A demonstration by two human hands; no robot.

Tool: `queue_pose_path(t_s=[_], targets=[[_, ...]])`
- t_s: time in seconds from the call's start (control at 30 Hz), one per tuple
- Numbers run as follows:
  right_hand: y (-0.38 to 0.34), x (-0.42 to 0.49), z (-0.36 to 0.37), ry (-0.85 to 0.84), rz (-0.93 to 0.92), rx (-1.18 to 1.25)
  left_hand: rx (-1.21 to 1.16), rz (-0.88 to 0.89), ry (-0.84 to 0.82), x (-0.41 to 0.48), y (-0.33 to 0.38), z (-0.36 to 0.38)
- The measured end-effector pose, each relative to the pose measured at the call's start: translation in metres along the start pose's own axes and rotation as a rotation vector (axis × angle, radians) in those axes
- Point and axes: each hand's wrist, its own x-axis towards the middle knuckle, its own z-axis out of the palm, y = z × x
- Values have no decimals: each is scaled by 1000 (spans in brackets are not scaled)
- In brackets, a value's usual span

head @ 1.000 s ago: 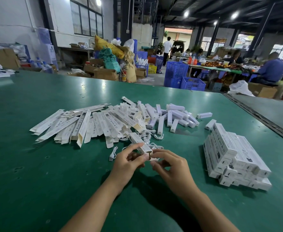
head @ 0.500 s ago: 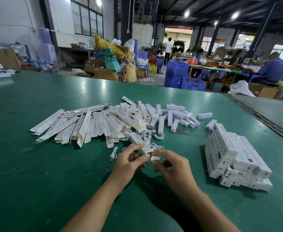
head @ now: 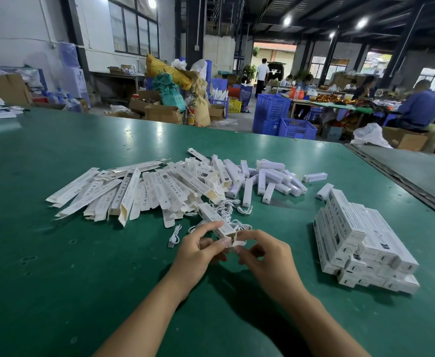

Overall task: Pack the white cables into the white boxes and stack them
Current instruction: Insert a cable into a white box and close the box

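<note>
My left hand point(head: 198, 249) grips a long white box point(head: 215, 220) near its open end, the box pointing away from me. My right hand point(head: 265, 253) pinches the box's end flap point(head: 238, 242) with thumb and forefinger. Loose white cables point(head: 230, 207) lie tangled just beyond the box, and one cable point(head: 174, 236) lies to the left of my left hand. A pile of flat unfolded boxes point(head: 123, 191) spreads to the left. A stack of packed white boxes point(head: 360, 243) stands at the right.
Small white adapters point(head: 275, 179) lie scattered behind the cables on the green table point(head: 56, 266). A dark seam point(head: 401, 181) runs along the table's right side. Beyond the far edge are blue crates point(head: 283, 119), cardboard boxes and seated people.
My right fingers have shifted slightly at the box's end flap, which now sticks out a bit more. Both hands stay in the same place.
</note>
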Motion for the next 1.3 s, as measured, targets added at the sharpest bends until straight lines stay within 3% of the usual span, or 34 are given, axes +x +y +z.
queue_pose_path(t_s=[0.4,0.6,0.8,1.07,1.3], targets=[[2,1,-1,-21,-90,-44,-43,-19,-19,-2,3,-1],[2,2,0,-118,-111,-78,-53,-25,1,-1,2,-2],[1,1,3,15,-33,-46,-33,-16,3,1,-1,0],[1,2,6,82,-139,-69,-92,-79,-114,1,3,-2],[1,1,9,138,-92,-69,-102,-69,-123,3,-1,-4]])
